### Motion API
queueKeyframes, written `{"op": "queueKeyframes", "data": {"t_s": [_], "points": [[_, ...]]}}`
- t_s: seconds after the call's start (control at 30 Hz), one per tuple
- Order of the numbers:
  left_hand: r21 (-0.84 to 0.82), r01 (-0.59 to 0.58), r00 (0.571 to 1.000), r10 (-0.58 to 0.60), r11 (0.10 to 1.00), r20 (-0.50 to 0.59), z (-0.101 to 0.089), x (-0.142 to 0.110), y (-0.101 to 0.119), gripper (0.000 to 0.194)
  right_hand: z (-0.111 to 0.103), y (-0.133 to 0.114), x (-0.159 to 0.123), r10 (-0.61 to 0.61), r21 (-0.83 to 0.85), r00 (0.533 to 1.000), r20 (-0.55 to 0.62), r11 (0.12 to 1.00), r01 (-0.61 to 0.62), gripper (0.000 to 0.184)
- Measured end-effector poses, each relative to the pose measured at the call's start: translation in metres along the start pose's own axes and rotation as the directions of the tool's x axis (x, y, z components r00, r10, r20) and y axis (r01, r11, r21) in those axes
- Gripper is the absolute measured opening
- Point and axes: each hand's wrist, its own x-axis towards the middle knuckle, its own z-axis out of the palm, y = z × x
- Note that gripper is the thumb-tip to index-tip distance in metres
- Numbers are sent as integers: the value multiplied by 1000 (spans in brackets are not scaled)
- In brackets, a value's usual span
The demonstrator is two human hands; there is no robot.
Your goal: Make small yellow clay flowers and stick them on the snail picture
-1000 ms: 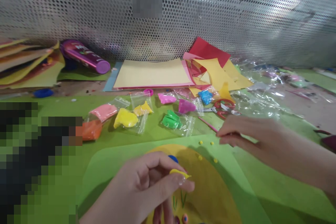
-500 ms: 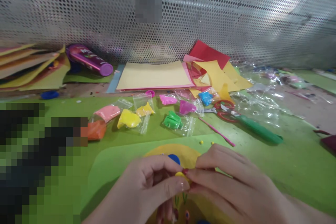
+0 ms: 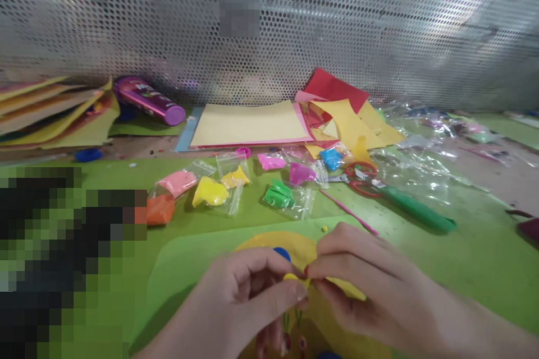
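My left hand [image 3: 252, 291] is closed, with thumb and fingers pinching a small yellow clay piece [image 3: 290, 277]. My right hand [image 3: 370, 275] meets it at the fingertips, pinching a tiny red bit [image 3: 306, 271] against the yellow piece's edge. Fingers hide most of both pieces. Under the hands lies a yellow disc [image 3: 265, 240] on a light green sheet [image 3: 181, 249]. The disc carries a blue round piece [image 3: 282, 253] and thin green strands [image 3: 298, 316], partly covered by my left hand. A tiny yellow ball [image 3: 324, 229] sits just beyond my right hand.
Bagged clay, including a yellow lump [image 3: 209, 192] and a green lump [image 3: 279, 194], lies ahead. Red-handled scissors [image 3: 364, 179], a pink stick [image 3: 349, 212] and a green wrapped strip [image 3: 416, 210] are right of them. Paper sheets [image 3: 252, 122] and a purple canister [image 3: 149, 101] line the mesh wall.
My right hand has drawn slightly right and tilted, so more of the yellow behind it shows. The pinched pieces have shifted a little right. The whole view has moved slightly.
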Motion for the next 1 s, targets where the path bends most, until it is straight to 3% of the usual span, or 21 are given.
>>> {"op": "queueKeyframes", "data": {"t_s": [0.43,0.63,0.87,1.0], "points": [[-8,14,998,-14,1000,54,-1,0,2,22,-6,-4,0,51,20,996,71,998,-53,25],[1,1,999,-1,1000,54,-3,1,0,26,-6,-7,3,46,9,994,102,999,-47,20],[-19,3,998,-2,1000,59,-3,1,-2,24,-1,-3,-3,1,11,998,63,1000,-1,12],[-12,-1,997,2,1000,76,-3,0,-1,25,2,-3,-3,2,16,999,32,1000,-2,19]]}}
